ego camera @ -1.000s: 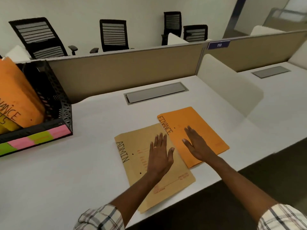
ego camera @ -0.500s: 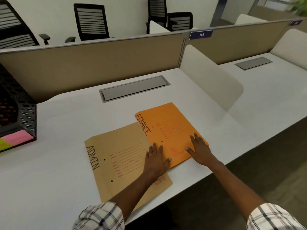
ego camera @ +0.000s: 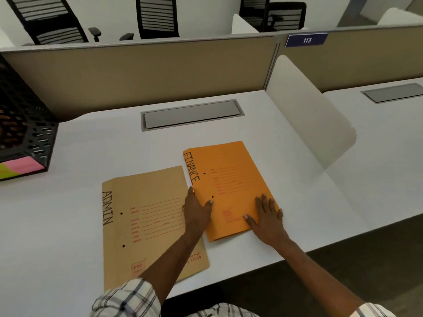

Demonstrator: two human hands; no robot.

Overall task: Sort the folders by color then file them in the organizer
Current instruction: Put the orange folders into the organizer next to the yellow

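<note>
Orange folder point(ego camera: 229, 184) lies lengthwise away, left hand point(ego camera: 196, 210) pinching its left edge, right hand point(ego camera: 266, 217) flat on top, organizer point(ego camera: 27, 136) well to its left.

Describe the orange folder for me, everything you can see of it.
The orange folder is closed thin card, lying flat on the white desk just right of the tan ADMIN folder. FINANCE is handwritten in black along its left edge, beside two small dark dots and red printed form lines. The left hand grips that edge, thumb on top; the right hand presses flat on its near right corner.
</note>
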